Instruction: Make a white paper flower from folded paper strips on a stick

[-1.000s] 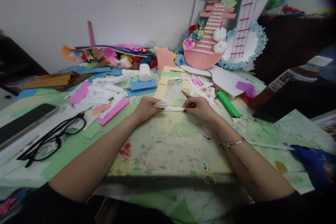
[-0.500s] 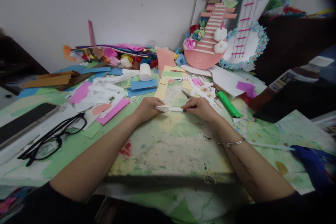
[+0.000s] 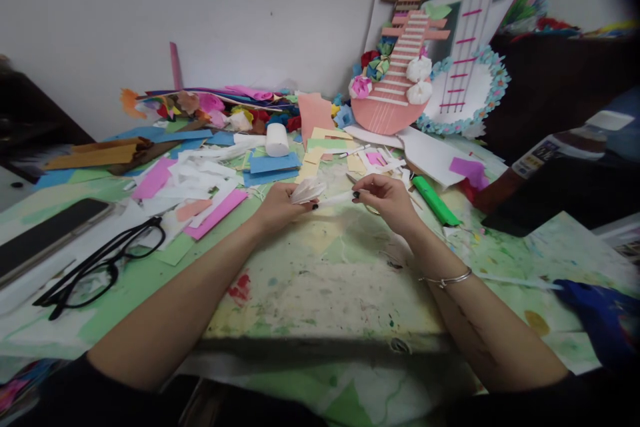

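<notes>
My left hand [image 3: 280, 205] is closed on a gathered white paper piece [image 3: 309, 191], which flares up between thumb and fingers like a petal cluster. From it a narrow white paper strip [image 3: 336, 199] runs right to my right hand [image 3: 385, 199], whose thumb and fingertips pinch the strip's end. Both hands are just above the paint-stained table [image 3: 320, 280]. Just behind my right hand, part of a pair of scissors [image 3: 351, 177] shows; the rest is hidden by the fingers.
Black glasses [image 3: 105, 260] and a phone [image 3: 55, 233] lie left. White paper scraps [image 3: 200, 177], blue paper [image 3: 273, 164] and a white roll [image 3: 277, 139] sit beyond the hands. A green packet [image 3: 436, 201] and a bottle [image 3: 555, 153] stand right; a pink paper guitar [image 3: 393, 107] leans behind.
The white piece in my left hand has turned and now shows its flared, crinkled end upward. My right hand has lifted slightly and shifted right, with more strip between the hands.
</notes>
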The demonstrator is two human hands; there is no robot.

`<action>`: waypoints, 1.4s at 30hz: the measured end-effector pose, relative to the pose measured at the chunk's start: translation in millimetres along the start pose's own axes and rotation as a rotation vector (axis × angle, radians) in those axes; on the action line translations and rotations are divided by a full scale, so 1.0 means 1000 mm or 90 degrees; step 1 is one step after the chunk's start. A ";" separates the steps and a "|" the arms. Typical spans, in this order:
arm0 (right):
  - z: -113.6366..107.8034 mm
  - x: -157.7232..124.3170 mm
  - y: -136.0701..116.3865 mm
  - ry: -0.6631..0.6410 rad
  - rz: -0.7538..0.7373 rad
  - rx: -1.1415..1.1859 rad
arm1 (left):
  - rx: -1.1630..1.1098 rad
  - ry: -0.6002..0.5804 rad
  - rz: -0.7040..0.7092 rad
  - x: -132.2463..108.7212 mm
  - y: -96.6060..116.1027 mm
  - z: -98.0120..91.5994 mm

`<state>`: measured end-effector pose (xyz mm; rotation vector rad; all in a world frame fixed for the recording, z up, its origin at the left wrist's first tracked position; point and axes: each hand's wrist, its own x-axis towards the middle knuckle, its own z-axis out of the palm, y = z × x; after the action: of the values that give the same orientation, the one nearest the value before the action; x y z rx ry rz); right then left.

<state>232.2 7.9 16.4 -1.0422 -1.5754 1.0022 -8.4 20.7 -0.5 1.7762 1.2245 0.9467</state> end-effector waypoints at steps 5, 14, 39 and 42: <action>0.004 -0.002 -0.008 0.032 -0.025 0.048 | -0.037 -0.060 -0.025 -0.004 0.014 0.002; 0.002 -0.005 -0.009 0.018 -0.094 0.034 | -0.116 -0.029 -0.062 -0.009 0.024 0.002; 0.002 -0.007 -0.006 -0.079 -0.119 0.013 | -0.085 0.012 0.023 -0.011 0.019 0.000; 0.002 -0.007 -0.004 -0.091 -0.112 -0.047 | -0.068 -0.011 -0.005 -0.012 0.023 0.001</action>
<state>230.9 0.1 17.8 -0.8788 -1.7994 0.9206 -1.5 3.5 17.7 1.6914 1.1474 0.9720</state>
